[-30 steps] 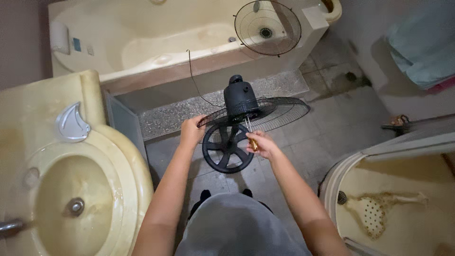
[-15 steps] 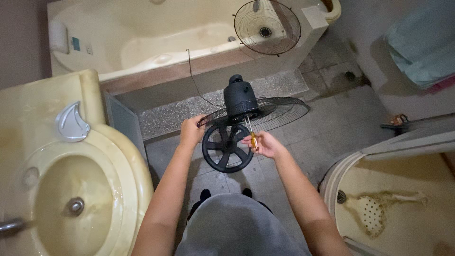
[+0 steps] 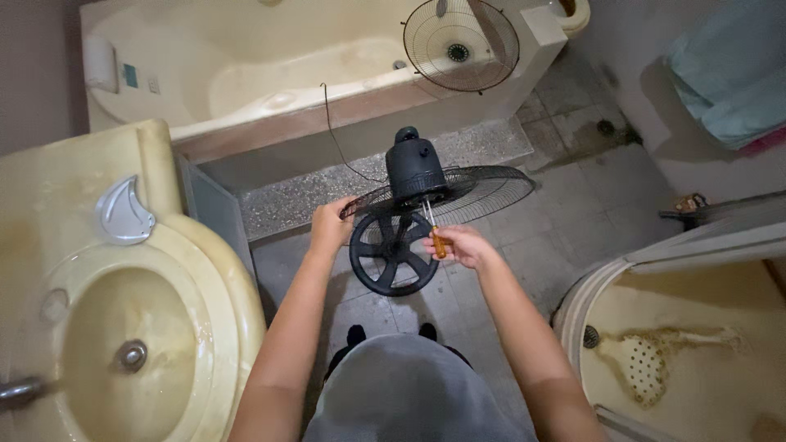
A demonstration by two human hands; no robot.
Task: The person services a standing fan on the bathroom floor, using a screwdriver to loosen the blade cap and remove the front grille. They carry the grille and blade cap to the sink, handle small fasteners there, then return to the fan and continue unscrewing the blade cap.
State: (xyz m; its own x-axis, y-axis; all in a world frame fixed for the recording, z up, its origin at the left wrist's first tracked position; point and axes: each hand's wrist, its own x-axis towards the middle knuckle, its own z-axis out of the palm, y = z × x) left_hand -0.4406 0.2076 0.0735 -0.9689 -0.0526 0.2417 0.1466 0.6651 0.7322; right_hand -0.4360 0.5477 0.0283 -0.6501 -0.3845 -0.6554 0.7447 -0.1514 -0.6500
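Note:
A black floor fan stands on the tiled floor in front of me, its motor housing (image 3: 415,169) up and its round base (image 3: 393,255) below. Its rear wire grille (image 3: 475,190) lies roughly flat around the motor. My left hand (image 3: 330,227) grips the left rim of that grille. My right hand (image 3: 461,245) holds a screwdriver with an orange handle (image 3: 439,242), its shaft pointing up at the underside of the motor housing. The fan's front grille (image 3: 460,44) rests apart, on the bathtub's corner.
A cream bathtub (image 3: 246,74) spans the back, with a thin black cord (image 3: 332,131) trailing over its edge. A washbasin (image 3: 123,327) fills the left, a toilet bowl (image 3: 679,352) the lower right. A blue towel (image 3: 729,74) hangs at the upper right.
My right hand has shifted slightly with the screwdriver at the fan's motor. My left hand stays on the grille rim.

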